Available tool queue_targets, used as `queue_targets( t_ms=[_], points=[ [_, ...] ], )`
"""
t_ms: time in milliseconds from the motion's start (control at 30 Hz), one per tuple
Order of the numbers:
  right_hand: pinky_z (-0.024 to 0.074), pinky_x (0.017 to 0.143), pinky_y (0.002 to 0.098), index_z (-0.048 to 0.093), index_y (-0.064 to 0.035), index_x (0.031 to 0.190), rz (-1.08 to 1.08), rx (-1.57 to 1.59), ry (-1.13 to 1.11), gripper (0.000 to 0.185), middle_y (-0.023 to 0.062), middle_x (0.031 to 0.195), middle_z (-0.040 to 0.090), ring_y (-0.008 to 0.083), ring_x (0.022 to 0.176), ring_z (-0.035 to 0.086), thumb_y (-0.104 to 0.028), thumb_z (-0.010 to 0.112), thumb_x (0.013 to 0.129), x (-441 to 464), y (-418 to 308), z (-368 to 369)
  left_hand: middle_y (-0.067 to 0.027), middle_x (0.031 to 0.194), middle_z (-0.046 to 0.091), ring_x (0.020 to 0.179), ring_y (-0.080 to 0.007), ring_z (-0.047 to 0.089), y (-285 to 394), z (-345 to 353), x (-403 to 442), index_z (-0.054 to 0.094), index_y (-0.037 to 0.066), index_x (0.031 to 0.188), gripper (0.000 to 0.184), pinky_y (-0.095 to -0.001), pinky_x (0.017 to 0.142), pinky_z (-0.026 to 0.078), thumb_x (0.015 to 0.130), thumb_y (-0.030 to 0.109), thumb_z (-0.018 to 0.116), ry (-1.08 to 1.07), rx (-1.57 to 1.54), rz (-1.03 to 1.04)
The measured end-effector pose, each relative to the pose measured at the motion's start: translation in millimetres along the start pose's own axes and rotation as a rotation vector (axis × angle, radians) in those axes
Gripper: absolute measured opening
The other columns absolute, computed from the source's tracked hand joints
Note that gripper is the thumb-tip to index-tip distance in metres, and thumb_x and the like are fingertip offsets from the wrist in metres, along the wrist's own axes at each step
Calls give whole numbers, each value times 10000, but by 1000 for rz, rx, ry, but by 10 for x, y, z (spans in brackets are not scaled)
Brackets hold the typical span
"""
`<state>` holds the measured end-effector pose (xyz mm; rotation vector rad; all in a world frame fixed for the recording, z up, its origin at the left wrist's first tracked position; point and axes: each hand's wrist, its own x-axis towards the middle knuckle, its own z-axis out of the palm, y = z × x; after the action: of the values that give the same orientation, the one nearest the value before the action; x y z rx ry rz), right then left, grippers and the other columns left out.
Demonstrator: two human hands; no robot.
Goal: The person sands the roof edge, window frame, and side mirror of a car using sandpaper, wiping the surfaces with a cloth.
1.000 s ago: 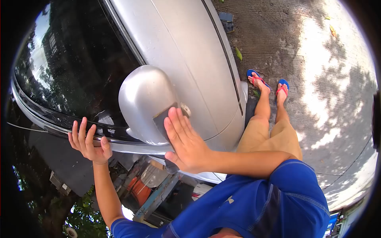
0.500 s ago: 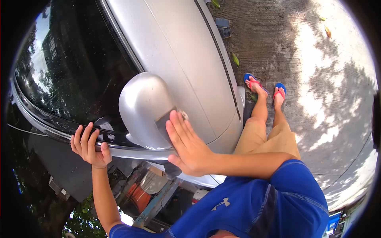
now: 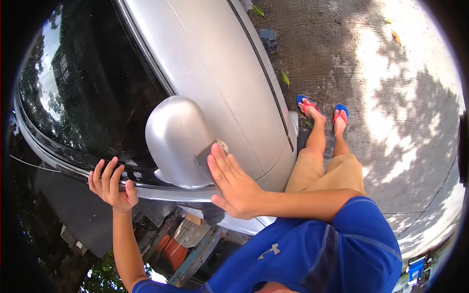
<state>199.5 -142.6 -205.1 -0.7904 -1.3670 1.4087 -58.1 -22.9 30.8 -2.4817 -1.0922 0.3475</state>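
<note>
My right hand lies flat, fingers straight and close together, pressing a dark grey piece of sandpaper against the silver side mirror housing of a car. Part of the sandpaper is hidden beneath the fingers. To the left, my left hand rests with spread, slightly bent fingers on the dark trim at the lower edge of the car's glass. Nothing shows in that hand.
The silver car body and dark glass surround the mirror. Grey pieces lie on the concrete ground beside the car, with a few leaves. Below the mirror are an orange object and a bluish beam.
The view has shifted slightly. My right hand and the sandpaper stay at the lower right of the mirror housing, with little visible movement. My left hand keeps its place on the trim.
</note>
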Motion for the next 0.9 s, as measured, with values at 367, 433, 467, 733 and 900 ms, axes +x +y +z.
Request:
queue_targets(
  t_ms=[367,433,467,733,900],
  points=[
    [78,1305,636,34,157,1662,162,43,72,864,425,1727,-1,571,1626,36,-467,344,1151,209,-273,0,-86,1252,786,1308,-352,641,83,-48,47,770,73,1050,411,-463,1209,299,1044,411,536,-36,5,-18],
    [113,1301,649,22,155,1659,104,21,50,858,435,1717,16,567,1622,68,-461,344,1156,-11,-307,58,-91,1261,782,1312,-349,640,26,5,-15,770,64,1068,397,-469,1208,303,1050,388,540,4,-21,7],
    [113,1301,649,21,154,1660,83,28,18,858,436,1717,19,570,1620,70,-460,344,1156,-56,-314,69,-90,1263,782,1315,-348,637,-19,26,-19,770,63,1070,398,-468,1209,303,1049,388,542,21,-24,20],
    [86,1316,622,81,148,1663,84,40,29,838,393,1739,45,512,1638,112,-463,343,1152,-77,-291,81,-89,1254,783,1299,-353,643,10,19,-25,774,52,1037,416,-461,1199,317,1052,389,532,29,-24,36],
    [31,1316,607,81,99,1691,-10,-66,167,830,368,1757,34,498,1653,29,-467,344,1143,507,15,49,-92,1225,790,1295,-354,643,27,-11,-5,766,58,1035,426,-465,1204,305,1043,420,543,10,-34,12]
  ],
)
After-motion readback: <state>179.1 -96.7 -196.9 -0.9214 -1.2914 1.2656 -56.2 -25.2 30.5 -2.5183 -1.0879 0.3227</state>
